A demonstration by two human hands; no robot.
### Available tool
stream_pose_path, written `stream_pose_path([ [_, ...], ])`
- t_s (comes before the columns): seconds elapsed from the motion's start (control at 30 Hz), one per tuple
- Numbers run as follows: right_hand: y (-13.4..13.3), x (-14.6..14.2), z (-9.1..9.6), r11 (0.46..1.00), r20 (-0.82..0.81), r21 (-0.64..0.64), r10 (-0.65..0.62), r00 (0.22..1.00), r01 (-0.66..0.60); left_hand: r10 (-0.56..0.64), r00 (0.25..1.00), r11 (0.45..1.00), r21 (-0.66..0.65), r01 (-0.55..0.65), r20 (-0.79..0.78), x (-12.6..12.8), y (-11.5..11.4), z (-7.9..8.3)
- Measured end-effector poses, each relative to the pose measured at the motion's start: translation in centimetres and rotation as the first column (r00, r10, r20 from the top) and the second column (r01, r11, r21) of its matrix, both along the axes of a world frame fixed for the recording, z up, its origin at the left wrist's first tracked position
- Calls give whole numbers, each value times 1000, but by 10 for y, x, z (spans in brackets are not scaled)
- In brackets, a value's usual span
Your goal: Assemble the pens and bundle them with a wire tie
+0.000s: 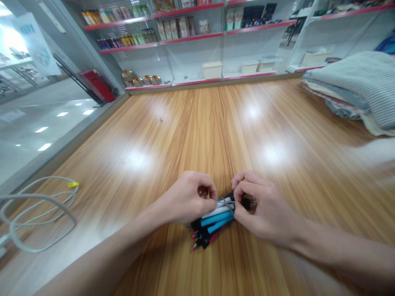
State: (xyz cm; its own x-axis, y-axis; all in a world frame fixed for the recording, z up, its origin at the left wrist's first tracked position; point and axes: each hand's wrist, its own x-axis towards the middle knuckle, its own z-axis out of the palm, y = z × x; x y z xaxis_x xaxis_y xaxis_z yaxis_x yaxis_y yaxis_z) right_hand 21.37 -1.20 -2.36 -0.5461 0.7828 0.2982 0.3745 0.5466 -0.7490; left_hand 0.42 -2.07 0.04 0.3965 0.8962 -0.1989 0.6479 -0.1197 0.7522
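Note:
A bundle of pens (217,221) in white, blue, black and red lies on the wooden table, tips toward the lower left. Around its middle runs a thin grey tie (228,202), perhaps a cord or twist tie. My left hand (194,196) is closed in a pinch at the upper left of the bundle, on one end of the tie. On the other side, my right hand (261,203) pinches the tie's other end between thumb and forefinger. The far ends of the pens are partly hidden behind my right fingers.
A pale cable (43,213) with a yellow tag lies coiled at the left. Folded cloths (364,88) are stacked at the far right. One small metallic piece (160,119) rests toward the back. Shelves (191,39) with goods stand beyond the table (191,131).

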Motion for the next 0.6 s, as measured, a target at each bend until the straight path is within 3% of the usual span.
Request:
stream_pose_path([
  [0.17, 2, 1, 1, 999, 33, -18, 44, 998, -44, -72, 997, 993, -92, 75, 32, -4, 4, 2],
  [0.4, 7, 3, 7, 997, 132, 22, 71, 989, -74, -111, 993, 993, -36, 113, 44, -1, 2, 2],
  [0.6, 14, 7, 17, 980, 271, 39, 176, 946, -194, -126, 988, 992, -3, 126, 94, 2, 4, 2],
])
